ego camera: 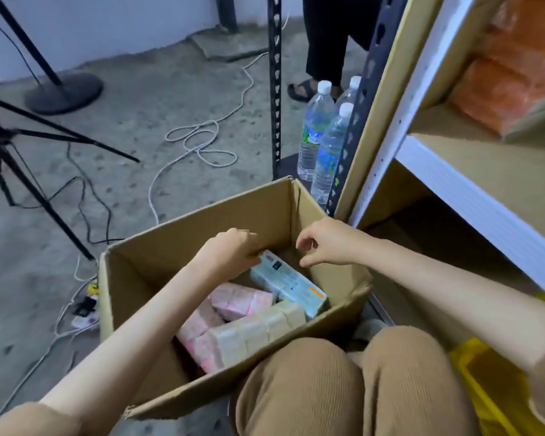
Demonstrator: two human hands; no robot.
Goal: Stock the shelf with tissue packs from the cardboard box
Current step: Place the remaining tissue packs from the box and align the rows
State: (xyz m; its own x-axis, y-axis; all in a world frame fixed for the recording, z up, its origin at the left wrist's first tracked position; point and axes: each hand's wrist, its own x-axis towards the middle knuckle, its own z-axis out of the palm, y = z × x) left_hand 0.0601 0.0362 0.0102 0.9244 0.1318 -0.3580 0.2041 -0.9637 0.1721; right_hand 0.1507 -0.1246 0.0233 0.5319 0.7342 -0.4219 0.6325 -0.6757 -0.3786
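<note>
An open cardboard box [158,247] stands on the floor in front of my knees. Inside lie a light blue tissue pack [291,286], pink tissue packs [239,302] and a cream tissue pack [258,333]. My left hand [230,251] reaches into the box and grips the far end of the light blue pack. My right hand [324,243] hovers over the box's right side with fingers curled and apart, holding nothing. The shelf [472,196] rises to the right, with orange packs [510,86] on an upper board.
Three water bottles [318,130] stand by a black slotted post [275,86]. Cables [202,143] and a power strip [85,313] lie on the concrete floor. Tripod legs [29,171] stand at left. Another person's sandalled foot [302,89] is behind the bottles. A yellow bag [485,382] lies at lower right.
</note>
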